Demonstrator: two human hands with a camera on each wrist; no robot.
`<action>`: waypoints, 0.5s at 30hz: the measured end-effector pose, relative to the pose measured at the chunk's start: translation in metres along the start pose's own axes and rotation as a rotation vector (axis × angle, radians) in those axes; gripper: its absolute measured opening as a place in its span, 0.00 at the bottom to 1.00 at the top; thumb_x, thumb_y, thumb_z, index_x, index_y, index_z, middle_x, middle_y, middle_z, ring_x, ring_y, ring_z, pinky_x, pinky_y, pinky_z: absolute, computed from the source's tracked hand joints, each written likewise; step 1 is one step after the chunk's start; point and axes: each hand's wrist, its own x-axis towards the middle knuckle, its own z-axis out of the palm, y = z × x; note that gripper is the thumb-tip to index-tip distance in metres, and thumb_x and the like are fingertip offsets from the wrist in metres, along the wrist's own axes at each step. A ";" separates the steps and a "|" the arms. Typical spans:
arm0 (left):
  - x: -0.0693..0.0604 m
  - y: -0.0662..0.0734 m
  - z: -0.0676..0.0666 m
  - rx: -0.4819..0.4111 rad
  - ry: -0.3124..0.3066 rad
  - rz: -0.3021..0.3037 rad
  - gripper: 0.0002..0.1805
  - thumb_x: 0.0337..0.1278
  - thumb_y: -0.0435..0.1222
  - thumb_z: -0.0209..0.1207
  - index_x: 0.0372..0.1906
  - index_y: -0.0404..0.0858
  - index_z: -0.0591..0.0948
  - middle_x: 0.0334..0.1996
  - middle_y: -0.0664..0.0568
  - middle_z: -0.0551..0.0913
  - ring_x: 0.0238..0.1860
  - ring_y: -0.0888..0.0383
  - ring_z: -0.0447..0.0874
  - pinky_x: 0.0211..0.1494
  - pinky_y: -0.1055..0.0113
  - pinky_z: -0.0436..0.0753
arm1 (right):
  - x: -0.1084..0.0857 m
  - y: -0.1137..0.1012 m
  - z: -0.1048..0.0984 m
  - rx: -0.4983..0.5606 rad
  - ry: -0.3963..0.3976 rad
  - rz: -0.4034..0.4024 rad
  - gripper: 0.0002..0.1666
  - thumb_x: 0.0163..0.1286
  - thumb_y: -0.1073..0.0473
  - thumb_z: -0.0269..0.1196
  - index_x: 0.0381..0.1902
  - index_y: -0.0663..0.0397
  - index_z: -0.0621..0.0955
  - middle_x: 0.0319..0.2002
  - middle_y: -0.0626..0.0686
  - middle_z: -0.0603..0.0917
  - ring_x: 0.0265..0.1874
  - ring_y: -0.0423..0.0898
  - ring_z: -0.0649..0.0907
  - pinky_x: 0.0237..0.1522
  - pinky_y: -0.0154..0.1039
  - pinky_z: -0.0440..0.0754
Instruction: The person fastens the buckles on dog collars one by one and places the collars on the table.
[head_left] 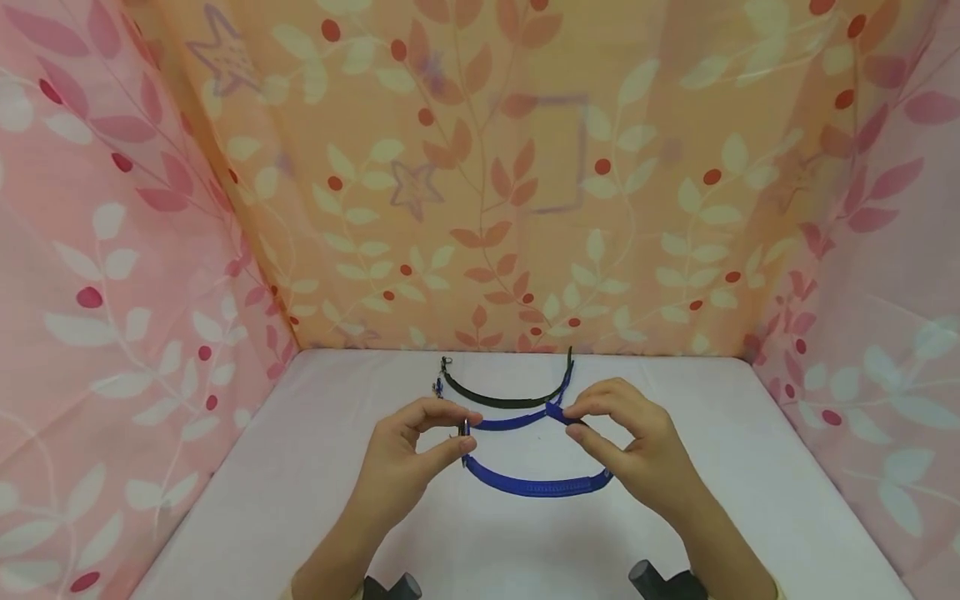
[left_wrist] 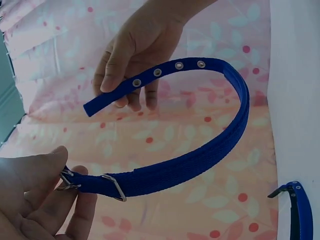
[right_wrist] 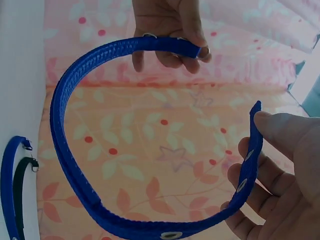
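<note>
Two hands [head_left: 408,450] [head_left: 645,454], fingers [head_left: 442,410] pinching a blue collar [head_left: 540,486], well inside the table sides [head_left: 225,483].

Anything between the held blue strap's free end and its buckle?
Nothing visible: only air separates the free end in the right hand from the buckle in the left hand. The dark strap lies farther away.

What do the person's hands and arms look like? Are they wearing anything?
The left hand and right hand are bare. Beside each arm sits a dark gadget with a stubby, round, grey end. Just a sliver of pale yellow sleeve shows at the bottom.
</note>
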 end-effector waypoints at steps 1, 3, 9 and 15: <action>0.000 0.000 0.001 0.019 0.002 0.007 0.14 0.57 0.38 0.73 0.48 0.53 0.86 0.45 0.62 0.89 0.55 0.59 0.85 0.72 0.41 0.67 | 0.000 0.000 0.003 -0.006 -0.012 -0.025 0.26 0.51 0.76 0.75 0.46 0.48 0.87 0.42 0.48 0.85 0.46 0.43 0.81 0.53 0.27 0.78; -0.001 -0.001 0.004 0.061 0.012 0.008 0.15 0.58 0.39 0.73 0.49 0.56 0.86 0.45 0.64 0.89 0.54 0.61 0.85 0.72 0.40 0.69 | 0.000 -0.001 0.008 -0.029 -0.035 -0.065 0.21 0.56 0.71 0.75 0.46 0.47 0.87 0.42 0.46 0.85 0.46 0.43 0.81 0.53 0.28 0.76; -0.002 -0.005 0.010 0.153 0.024 0.003 0.15 0.57 0.43 0.73 0.49 0.59 0.86 0.43 0.68 0.89 0.52 0.65 0.84 0.68 0.41 0.73 | -0.001 -0.005 0.021 -0.091 -0.079 -0.102 0.10 0.66 0.59 0.73 0.45 0.43 0.88 0.43 0.40 0.85 0.47 0.42 0.80 0.56 0.32 0.73; -0.001 -0.011 0.015 0.123 -0.019 0.039 0.13 0.57 0.41 0.73 0.48 0.57 0.88 0.41 0.64 0.87 0.49 0.61 0.84 0.63 0.56 0.79 | -0.005 -0.003 0.030 -0.119 -0.093 -0.115 0.12 0.65 0.59 0.74 0.45 0.43 0.88 0.43 0.38 0.85 0.46 0.41 0.81 0.57 0.34 0.71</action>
